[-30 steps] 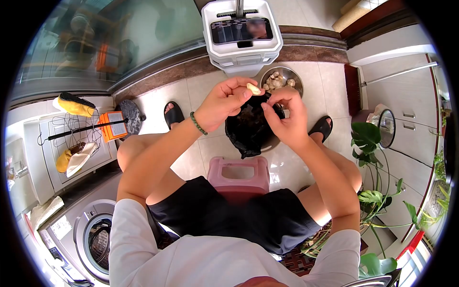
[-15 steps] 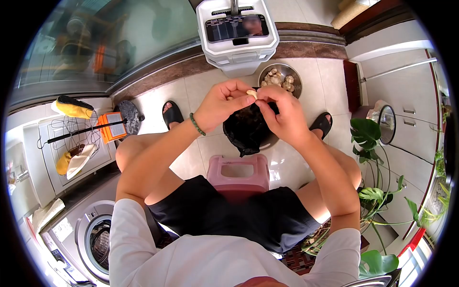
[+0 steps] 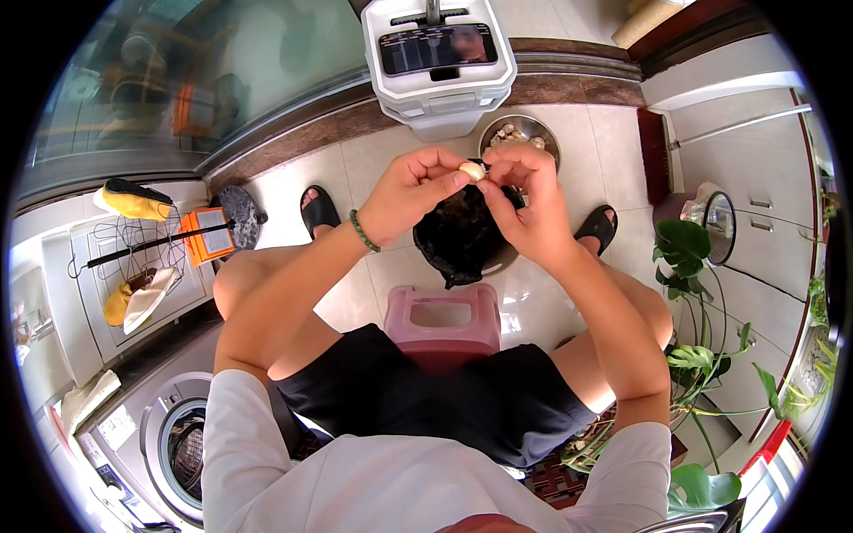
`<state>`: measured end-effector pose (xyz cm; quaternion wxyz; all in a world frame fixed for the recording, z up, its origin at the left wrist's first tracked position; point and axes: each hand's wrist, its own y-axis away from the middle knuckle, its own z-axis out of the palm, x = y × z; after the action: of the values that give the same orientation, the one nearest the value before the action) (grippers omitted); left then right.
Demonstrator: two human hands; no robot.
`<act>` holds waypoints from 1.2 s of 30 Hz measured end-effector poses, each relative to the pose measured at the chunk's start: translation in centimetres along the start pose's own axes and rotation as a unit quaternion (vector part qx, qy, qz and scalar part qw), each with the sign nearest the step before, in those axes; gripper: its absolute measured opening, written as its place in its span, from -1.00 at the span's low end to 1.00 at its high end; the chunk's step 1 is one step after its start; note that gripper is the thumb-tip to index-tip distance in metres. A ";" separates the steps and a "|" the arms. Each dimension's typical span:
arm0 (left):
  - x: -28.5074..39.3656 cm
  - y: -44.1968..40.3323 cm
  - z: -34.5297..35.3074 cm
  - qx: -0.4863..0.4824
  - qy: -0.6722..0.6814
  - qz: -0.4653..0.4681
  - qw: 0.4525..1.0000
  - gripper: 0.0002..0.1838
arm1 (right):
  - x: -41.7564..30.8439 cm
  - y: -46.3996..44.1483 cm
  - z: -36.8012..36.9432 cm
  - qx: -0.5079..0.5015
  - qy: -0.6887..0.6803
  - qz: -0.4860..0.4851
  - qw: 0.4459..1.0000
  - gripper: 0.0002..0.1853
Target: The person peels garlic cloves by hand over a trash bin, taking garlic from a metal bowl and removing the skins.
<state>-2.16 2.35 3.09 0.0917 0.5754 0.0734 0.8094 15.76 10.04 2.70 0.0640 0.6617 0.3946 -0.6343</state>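
Note:
A pale garlic clove (image 3: pixel 473 170) is held up between my hands at chest-front height. My left hand (image 3: pixel 413 191) pinches it between thumb and fingers, with a green bead bracelet on the wrist. At the clove's right end, the thumb and fingertips of my right hand (image 3: pixel 530 200) close in a pinch. Below both hands stands a container lined with a black plastic bag (image 3: pixel 444 244); its inside is dark and partly covered by my hands. Just beyond, a metal bowl (image 3: pixel 556 147) holds several whitish garlic bulbs (image 3: pixel 508 133), partly hidden by my right hand.
A pink plastic stool (image 3: pixel 444 342) is between my legs. Ahead, a phone (image 3: pixel 437 49) rests on a white box (image 3: pixel 444 98). On the left are a wire rack (image 3: pixel 133 240) with shoes and a washing machine (image 3: pixel 182 444); on the right, a leafy plant (image 3: pixel 682 249) and cabinets (image 3: pixel 764 213).
The fingers of my right hand have risen and opened slightly around the clove's end. More of the clove's rounded side shows, and the hand now covers more of the bowl.

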 end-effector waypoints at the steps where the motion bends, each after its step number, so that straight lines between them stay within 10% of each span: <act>1: 0.0 0.0 -0.1 0.000 0.000 0.000 1.000 -0.87 | -0.1 0.0 0.0 -0.006 0.011 -0.001 1.000 -0.62; 18: 0.1 0.7 0.8 0.100 -0.191 0.103 0.971 -0.91 | -0.2 0.1 0.5 0.009 0.095 -0.019 0.995 -0.65; 36: -1.2 0.6 0.7 0.099 -0.004 0.074 0.992 -0.91 | -0.2 0.3 1.1 0.057 0.017 -0.002 0.998 -0.66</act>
<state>-1.11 1.51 2.33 -0.0257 0.5891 0.1105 0.8000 15.06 9.13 2.53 0.0178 0.6745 0.3598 -0.6444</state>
